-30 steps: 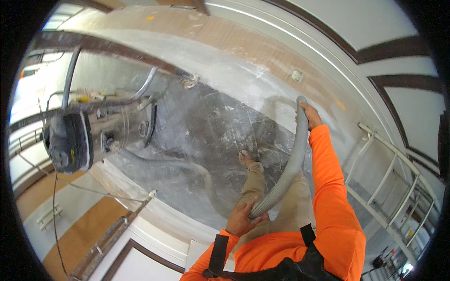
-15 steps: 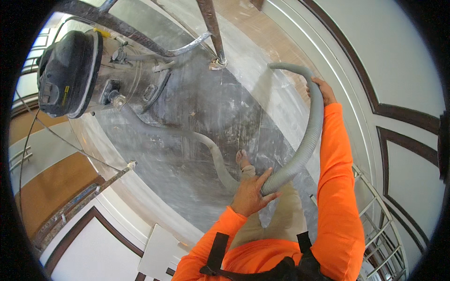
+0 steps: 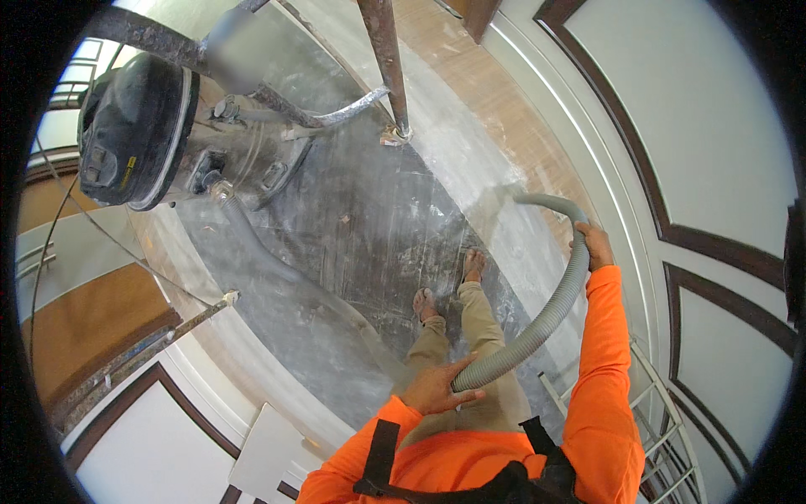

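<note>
A grey ribbed hose curves through both of my hands. My right hand grips its upper bend at the right; the free end lies farther forward, against the pale dusty strip beside the floor. My left hand holds the lower part near my waist, fingers wrapped partly round it. The hose runs back from there to a dusty drum vacuum with a black top at the upper left. My bare feet stand on the grey, dusty floor below the hose.
Rusty scaffold tubes rise around the vacuum, one foot resting near the upper middle. A white metal ladder-like frame is at the lower right. Cream panelled surfaces line both sides. Cables cross at the left, by a metal bar.
Since half a second ago my right hand and the hose's free end have come lower in the view. Both feet now show. Over the second, the vacuum has shifted up in view as my head moved.
</note>
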The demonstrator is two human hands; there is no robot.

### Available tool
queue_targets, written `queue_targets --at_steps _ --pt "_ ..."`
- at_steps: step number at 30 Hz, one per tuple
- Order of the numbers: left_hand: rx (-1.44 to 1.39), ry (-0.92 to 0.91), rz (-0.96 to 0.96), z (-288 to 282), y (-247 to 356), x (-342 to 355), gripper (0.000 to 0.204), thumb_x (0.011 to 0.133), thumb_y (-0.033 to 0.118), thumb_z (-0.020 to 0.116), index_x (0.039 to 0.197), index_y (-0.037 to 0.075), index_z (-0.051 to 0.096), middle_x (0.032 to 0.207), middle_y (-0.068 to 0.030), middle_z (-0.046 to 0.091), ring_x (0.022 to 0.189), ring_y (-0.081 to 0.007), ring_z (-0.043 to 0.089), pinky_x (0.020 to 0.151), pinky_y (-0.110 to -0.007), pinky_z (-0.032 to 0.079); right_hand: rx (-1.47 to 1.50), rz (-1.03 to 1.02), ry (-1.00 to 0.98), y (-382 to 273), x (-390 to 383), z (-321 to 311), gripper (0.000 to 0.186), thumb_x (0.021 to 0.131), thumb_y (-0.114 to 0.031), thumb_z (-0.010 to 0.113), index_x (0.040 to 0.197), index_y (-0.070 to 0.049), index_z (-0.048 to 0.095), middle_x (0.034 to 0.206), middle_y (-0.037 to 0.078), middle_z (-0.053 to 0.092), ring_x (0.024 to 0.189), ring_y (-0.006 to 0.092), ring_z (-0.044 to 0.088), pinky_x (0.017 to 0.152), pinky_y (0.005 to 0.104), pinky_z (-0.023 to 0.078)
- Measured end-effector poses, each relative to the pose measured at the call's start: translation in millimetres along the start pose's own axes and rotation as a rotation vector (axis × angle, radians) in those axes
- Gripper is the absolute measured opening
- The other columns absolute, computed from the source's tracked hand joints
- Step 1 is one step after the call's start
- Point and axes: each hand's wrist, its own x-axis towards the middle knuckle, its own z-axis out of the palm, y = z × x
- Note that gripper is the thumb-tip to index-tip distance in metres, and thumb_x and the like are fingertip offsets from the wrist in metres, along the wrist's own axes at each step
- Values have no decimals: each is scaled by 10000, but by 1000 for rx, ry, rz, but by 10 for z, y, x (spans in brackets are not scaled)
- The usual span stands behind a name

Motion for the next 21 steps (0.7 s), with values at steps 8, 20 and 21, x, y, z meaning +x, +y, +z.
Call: queue_targets --at_steps 8,20,21 --pt "-7 266 100 -274 559 525 838 815 540 735 1435 47 461 1218 -306 597 1162 -443 577 987 -474 448 -1 -21 -120 -760 1105 467 454 883 -283 661 1196 39 601 870 159 646 601 224 639 500 342 525" --pt "-101 564 142 -452 1043 1166 809 823 524 730 1404 20 482 1012 -264 677 902 -414 682 795 -457 527 -75 -208 -335 -2204 1383 1176 519 888 -272 643 1328 -18 536 927 173 646 647 232 651 514 353 531" --pt "-118 561 140 -460 1058 1169 811 822 525 731 1404 19 482 1015 -265 676 903 -416 682 796 -457 527 -95 -227 -325 -2195 1387 1168 521 884 -265 645 1330 -18 537 927 172 647 642 231 648 511 352 528"
